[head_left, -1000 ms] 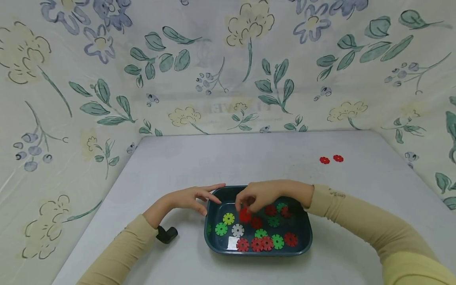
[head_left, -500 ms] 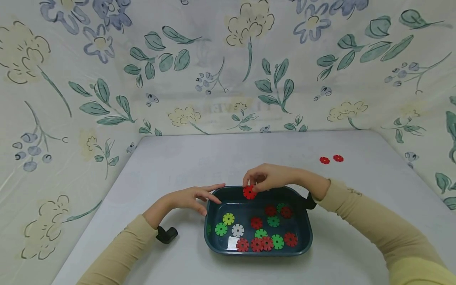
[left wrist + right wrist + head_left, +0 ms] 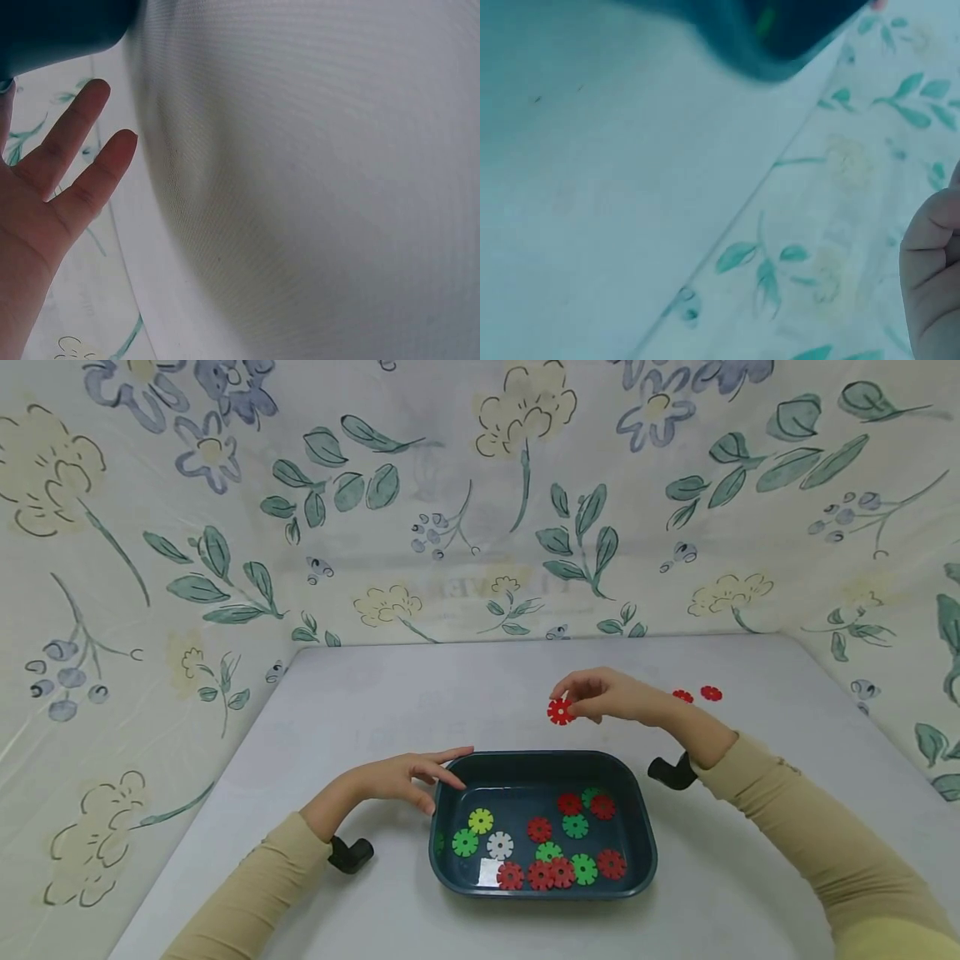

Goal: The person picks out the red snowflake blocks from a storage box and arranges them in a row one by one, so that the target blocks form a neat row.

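Note:
My right hand point(image 3: 611, 695) pinches a red snowflake disc point(image 3: 558, 712), a notched plastic building piece, between thumb and fingers above the table, beyond the tray's far rim. Part of that hand point(image 3: 932, 262) shows at the right edge of the right wrist view, where the disc is out of sight. With fingers spread, my left hand point(image 3: 393, 778) rests at the far left corner of the dark blue tray point(image 3: 517, 806). In the left wrist view its fingers point(image 3: 97, 169) are extended below the tray wall point(image 3: 52, 45). Several red and green discs point(image 3: 574, 825) lie in the tray, plus a yellow one point(image 3: 481, 820) and a white one point(image 3: 500, 845).
Two red discs lie on the white table point(image 3: 390, 702) at the back right, one point(image 3: 711, 693) fully seen, the other point(image 3: 682, 696) partly behind the right forearm. Black wrist cameras point(image 3: 351, 855) sit on both wrists. A flower-patterned sheet point(image 3: 465, 485) encloses the back and sides.
My right hand has lifted the red snowflake disc out of the tray and carried it over the far rim, away and to the right. The left hand has stayed in place.

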`<action>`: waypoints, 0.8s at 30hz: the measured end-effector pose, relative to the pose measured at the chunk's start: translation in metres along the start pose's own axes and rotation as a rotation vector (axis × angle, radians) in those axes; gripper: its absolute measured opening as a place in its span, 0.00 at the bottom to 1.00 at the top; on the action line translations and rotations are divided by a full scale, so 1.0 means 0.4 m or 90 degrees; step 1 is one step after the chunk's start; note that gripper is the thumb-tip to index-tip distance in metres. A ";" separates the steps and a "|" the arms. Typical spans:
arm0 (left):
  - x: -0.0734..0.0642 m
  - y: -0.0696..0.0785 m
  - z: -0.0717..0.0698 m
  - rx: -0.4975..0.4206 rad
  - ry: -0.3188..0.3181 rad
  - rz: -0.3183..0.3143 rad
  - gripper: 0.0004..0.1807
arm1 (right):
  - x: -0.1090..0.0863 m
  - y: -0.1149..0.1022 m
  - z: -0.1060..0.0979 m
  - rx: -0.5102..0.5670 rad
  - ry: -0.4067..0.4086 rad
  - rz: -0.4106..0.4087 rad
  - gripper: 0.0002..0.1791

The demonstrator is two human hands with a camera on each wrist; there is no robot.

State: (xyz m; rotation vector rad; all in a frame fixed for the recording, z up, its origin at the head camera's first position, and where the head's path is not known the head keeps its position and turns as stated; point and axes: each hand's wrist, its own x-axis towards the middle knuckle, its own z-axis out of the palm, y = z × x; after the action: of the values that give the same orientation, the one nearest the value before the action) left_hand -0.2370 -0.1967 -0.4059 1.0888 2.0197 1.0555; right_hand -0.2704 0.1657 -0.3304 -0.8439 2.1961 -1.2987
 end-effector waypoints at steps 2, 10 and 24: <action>0.000 -0.001 0.000 0.001 -0.001 0.001 0.29 | -0.007 0.011 -0.018 0.010 0.028 0.010 0.16; -0.001 -0.002 0.000 0.004 -0.004 0.006 0.29 | -0.037 0.065 -0.085 0.007 0.138 0.056 0.17; 0.001 -0.005 -0.001 0.000 -0.004 0.004 0.28 | -0.099 0.146 -0.141 -0.043 0.230 0.141 0.22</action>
State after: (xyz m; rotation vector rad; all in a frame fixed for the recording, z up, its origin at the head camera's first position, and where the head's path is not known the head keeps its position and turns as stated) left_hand -0.2382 -0.1973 -0.4076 1.0987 2.0120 1.0535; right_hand -0.2948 0.2495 -0.3539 -0.3928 2.5375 -1.3558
